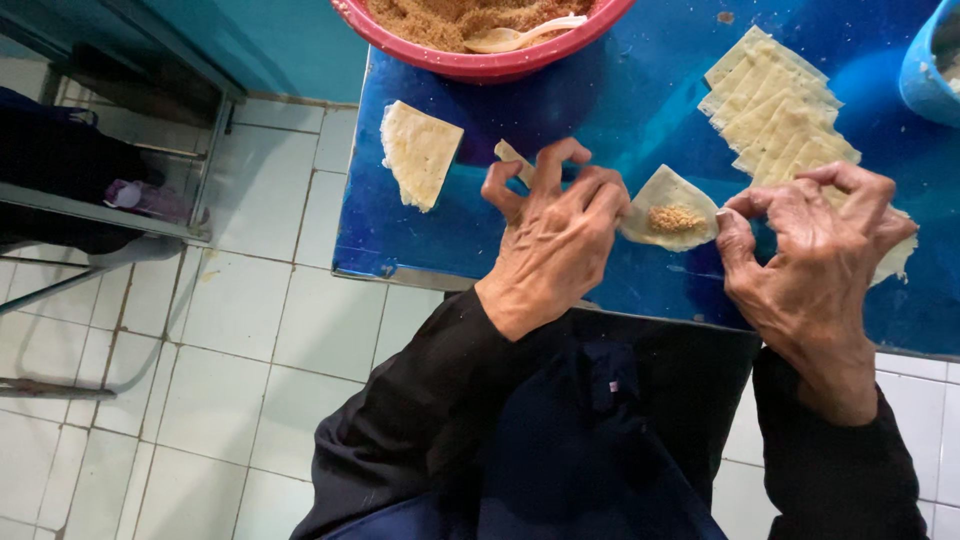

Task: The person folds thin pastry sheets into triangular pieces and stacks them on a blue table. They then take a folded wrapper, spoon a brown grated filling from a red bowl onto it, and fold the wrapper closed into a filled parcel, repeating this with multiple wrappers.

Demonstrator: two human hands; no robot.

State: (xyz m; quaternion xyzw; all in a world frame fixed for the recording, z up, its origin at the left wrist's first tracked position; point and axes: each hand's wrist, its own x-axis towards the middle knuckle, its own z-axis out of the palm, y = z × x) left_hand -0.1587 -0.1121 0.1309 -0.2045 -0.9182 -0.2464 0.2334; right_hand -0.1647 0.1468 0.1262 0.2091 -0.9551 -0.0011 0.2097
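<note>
In the middle of the frame a thin square of pale dough (pixel 668 208) lies on the blue table (pixel 600 120), its edges curling up, with a small heap of brown crumbly filling (pixel 675 218) at its centre. The left hand (pixel 553 232) sits just left of it, fingers bent and spread like a claw; the fingertips nearest the dough touch or almost touch its left edge, and I cannot tell whether they actually pinch it. Behind that hand's fingers a small piece of dough (pixel 513 158) peeks out. The right hand (pixel 815 255) is on the right side of the frame, thumb and forefinger curved toward each other and closing in on the right edge of the filled square; the tips look to be at the edge, but a firm hold cannot be made out. The other fingers of that hand are loosely curled over the table.

Above the right hand, in the upper right, a row of overlapping dough sheets (pixel 775 110) is laid out on the table. In the upper middle left a folded dough piece (pixel 418 152) lies on its own, well apart from the hands. At the top edge a red bowl (pixel 480 62) holds more brown filling, with a pale spoon (pixel 520 36) resting in it. A light blue container (pixel 925 70) shows at the far upper right. White floor tiles (pixel 250 320) fill the lower left
</note>
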